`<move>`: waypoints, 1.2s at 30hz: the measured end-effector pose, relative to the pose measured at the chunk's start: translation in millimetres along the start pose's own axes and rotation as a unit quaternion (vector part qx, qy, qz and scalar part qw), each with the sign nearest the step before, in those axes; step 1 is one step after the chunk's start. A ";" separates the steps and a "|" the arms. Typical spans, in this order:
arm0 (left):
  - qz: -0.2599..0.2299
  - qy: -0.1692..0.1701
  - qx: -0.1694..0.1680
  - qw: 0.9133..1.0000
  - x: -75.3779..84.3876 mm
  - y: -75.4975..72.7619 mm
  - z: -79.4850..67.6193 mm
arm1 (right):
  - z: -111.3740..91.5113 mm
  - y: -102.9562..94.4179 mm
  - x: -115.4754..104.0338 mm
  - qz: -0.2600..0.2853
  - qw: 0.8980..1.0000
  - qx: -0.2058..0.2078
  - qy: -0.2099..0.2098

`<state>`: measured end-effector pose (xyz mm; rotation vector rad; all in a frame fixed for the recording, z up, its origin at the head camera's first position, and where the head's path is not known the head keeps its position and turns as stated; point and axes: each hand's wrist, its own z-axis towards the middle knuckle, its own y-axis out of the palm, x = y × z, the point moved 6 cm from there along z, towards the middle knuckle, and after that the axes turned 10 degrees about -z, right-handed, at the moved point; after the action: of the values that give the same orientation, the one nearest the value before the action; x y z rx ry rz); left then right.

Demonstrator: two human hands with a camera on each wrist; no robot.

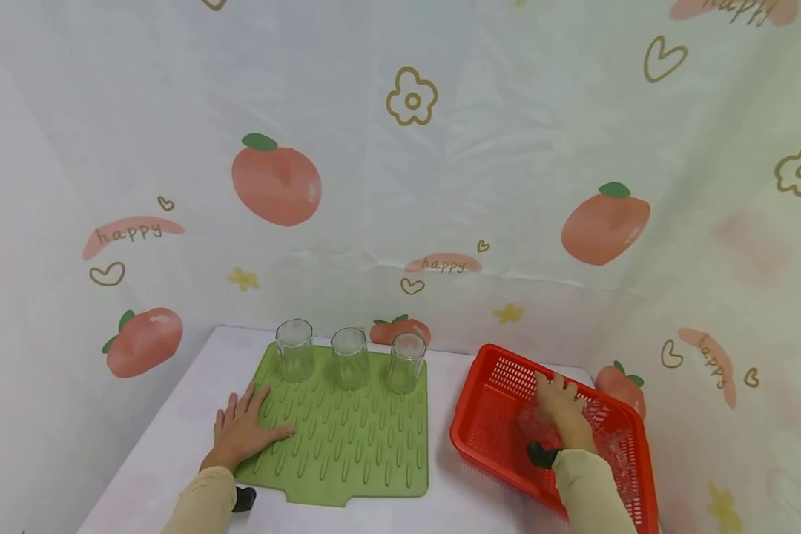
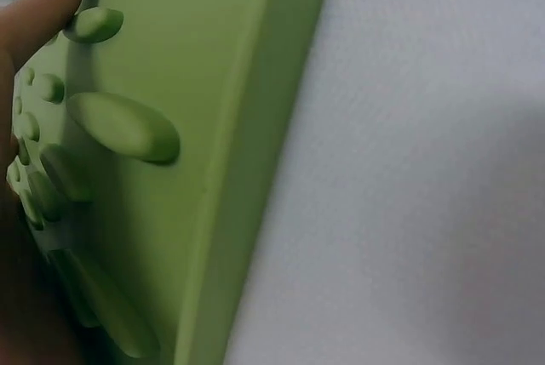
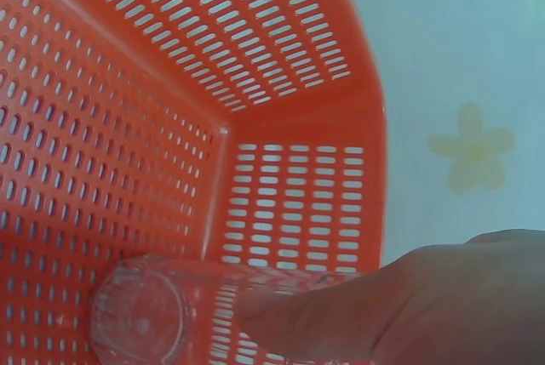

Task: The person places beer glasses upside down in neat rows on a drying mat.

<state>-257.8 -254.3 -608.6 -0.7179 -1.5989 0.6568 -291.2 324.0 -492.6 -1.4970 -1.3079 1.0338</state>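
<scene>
A green drying mat [image 1: 347,445] with raised ridges lies on the table. Along its far edge stand three clear glasses: a left glass [image 1: 296,352], a middle glass [image 1: 351,360] and a right glass [image 1: 406,363]. My left hand [image 1: 243,434] rests with spread fingers on the mat's left side; in the left wrist view its finger [image 2: 43,12] touches the ridged surface. Inside the red basket [image 1: 467,415], my right hand [image 1: 564,408] grips another clear glass [image 3: 145,314], which lies on its side. The thumb presses its wall in the right wrist view; the other fingers are hidden there.
More clear glassware [image 1: 617,452] lies in the right part of the basket, partly hidden by the right sleeve. The basket's perforated walls rise around the right hand. A printed curtain [image 1: 474,185] hangs behind and beside the white table [image 1: 153,452].
</scene>
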 end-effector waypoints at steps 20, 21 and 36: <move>-0.027 0.006 0.007 1.000 1.7 -3.3 3.3 | 0.1 -2.5 -6.6 0.027 0.997 0.024 -0.062; -0.025 0.005 0.007 1.000 1.2 -2.6 3.5 | -0.5 -3.0 -6.8 0.024 0.997 0.030 -0.065; -0.018 -0.009 -0.004 1.000 -0.5 1.6 0.9 | -11.2 -8.6 -10.0 0.082 0.995 0.046 -0.035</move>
<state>-258.5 -253.6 -610.3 -0.6885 -1.6285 0.6328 -283.8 313.7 -480.8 -1.5306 -1.1832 1.2453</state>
